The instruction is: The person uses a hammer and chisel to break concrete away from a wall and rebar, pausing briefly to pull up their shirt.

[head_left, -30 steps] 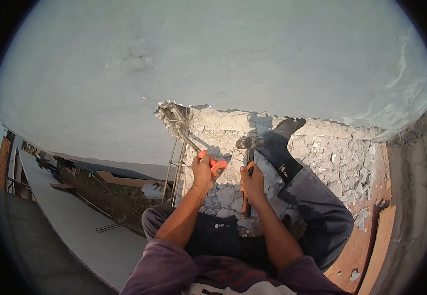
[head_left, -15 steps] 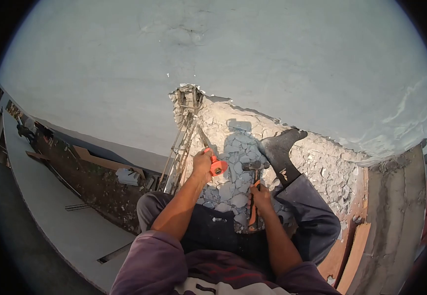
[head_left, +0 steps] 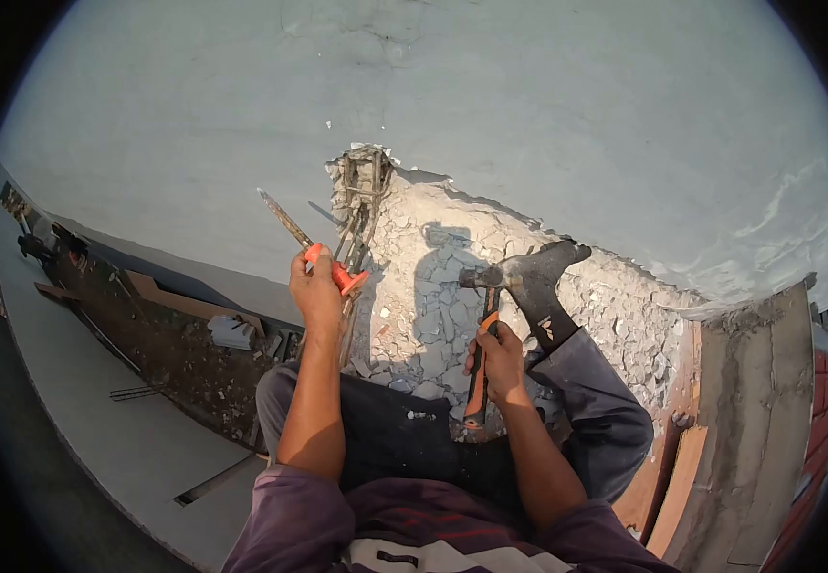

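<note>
My left hand is wrapped round the orange-red grip of a chisel, whose metal tip points up and left in front of the grey wall. My right hand grips a hammer by its black and orange handle, the head up beside my black boot. Between the two tools lies broken rubble. A chipped-out cavity with exposed rebar opens in the wall above my left hand.
Long rebars run down from the cavity. At the left are a ditch with debris, a white bag and a person in the distance. Wooden planks lie at the lower right, beside a concrete ledge.
My left hand has moved left and up with the chisel, away from the rubble. My right hand has raised the hammer slightly, and its head is now beside the boot.
</note>
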Demonstrator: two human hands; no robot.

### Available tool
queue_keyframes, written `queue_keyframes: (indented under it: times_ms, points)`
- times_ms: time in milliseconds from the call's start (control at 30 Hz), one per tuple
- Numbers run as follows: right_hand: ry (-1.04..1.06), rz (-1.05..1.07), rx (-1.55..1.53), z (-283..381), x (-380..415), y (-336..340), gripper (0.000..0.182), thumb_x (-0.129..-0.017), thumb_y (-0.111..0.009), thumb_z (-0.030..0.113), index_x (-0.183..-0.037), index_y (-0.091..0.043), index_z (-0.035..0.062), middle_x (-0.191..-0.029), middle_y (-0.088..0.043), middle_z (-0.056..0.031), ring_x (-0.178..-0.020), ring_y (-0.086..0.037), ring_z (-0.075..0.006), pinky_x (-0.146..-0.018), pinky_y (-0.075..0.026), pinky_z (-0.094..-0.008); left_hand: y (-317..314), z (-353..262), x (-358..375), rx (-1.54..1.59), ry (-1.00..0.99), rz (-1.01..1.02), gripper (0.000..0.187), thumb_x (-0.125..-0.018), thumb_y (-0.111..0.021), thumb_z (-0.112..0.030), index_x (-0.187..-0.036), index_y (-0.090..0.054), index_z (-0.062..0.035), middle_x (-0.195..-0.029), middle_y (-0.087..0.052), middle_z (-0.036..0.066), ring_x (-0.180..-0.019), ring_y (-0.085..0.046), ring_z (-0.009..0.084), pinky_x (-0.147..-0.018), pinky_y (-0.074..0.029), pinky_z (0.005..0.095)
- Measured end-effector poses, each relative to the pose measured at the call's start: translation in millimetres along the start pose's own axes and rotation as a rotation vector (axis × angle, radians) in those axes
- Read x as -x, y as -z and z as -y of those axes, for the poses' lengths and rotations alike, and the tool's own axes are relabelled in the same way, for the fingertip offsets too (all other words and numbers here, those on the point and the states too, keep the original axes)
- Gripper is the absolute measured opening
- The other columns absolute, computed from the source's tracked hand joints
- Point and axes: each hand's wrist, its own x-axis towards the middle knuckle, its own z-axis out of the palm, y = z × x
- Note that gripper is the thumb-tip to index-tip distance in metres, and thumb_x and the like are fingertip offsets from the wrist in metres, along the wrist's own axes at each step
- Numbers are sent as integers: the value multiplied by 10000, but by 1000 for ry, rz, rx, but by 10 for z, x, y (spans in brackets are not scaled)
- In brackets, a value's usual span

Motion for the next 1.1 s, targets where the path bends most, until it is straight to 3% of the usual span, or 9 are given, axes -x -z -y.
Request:
queue_keyframes:
  times_ms: [167,233,300,333,567,700,867,967,1100]
  points:
    - [229,-110,-166,-197,-404,-944,147,-1028,-509,194,-1066,-459,62,-744,-523,-54,-503,-546,-166,-432,-490,-320,242,-423,-114,25,-96,-231,218,-987,-565,-172,-1138,-516,-22,-841,-600,100,-712,-625,171,-525,-554,352]
    - [164,-141,-55,-550,-683,-1296,134,-1032,-492,201,-1016,-442,77,-729,-514,-50,-502,-539,-166,-426,-480,-322,308,-432,-192,93,-94,-302,222,-984,-565,-175,-1127,-517,-13,-849,-605,105,-726,-629,175,-556,-555,352]
    - [-270,126,139,-546,-805,-1496,134,-1026,-502,203,-1006,-447,83,-713,-510,-44,-496,-529,-164,-417,-473,-333,408,-346,-324,135,-71,-306,224,-990,-556,-183,-1130,-503,-17,-834,-598,110,-689,-620,196,-532,-574,379]
    - [-455,265,3,-446,-938,-1474,126,-1015,-515,189,-989,-451,83,-695,-504,-37,-486,-514,-155,-416,-465,-336,431,-339,-354,155,-60,-305,226,-992,-552,-188,-1132,-496,-19,-827,-595,112,-671,-616,207,-520,-583,393]
    - [113,-2,188,-789,-818,-1612,175,-1004,-526,177,-1017,-459,16,-697,-522,-46,-467,-533,-150,-424,-474,-330,449,-281,-379,177,-27,-270,203,-980,-551,-167,-1101,-516,-8,-842,-623,114,-702,-635,192,-606,-571,346]
    - [-329,319,204,-248,-944,-1303,232,-1004,-516,181,-1093,-445,-21,-687,-535,-66,-472,-553,-172,-423,-464,-331,332,-338,-303,143,23,-204,219,-992,-544,-171,-1122,-501,1,-844,-615,119,-694,-631,187,-584,-584,333]
    - [-91,86,148,-474,-742,-1150,156,-985,-564,175,-1029,-483,50,-695,-559,-38,-499,-549,-137,-420,-469,-316,355,-329,-297,204,17,-241,230,-994,-541,-165,-1139,-493,7,-860,-612,126,-692,-627,180,-579,-595,334]
    - [-340,261,205,-410,-715,-820,152,-984,-575,189,-967,-493,62,-690,-554,-32,-497,-546,-136,-428,-473,-319,406,-290,-359,206,-11,-254,231,-992,-542,-164,-1140,-493,7,-866,-612,126,-706,-631,174,-590,-608,346]
    - [-221,132,215,-409,-475,-673,191,-962,-606,198,-946,-513,32,-663,-543,-43,-499,-557,-151,-419,-458,-317,398,-313,-302,168,28,-154,228,-994,-539,-166,-1139,-504,7,-881,-606,118,-743,-633,164,-595,-618,347]
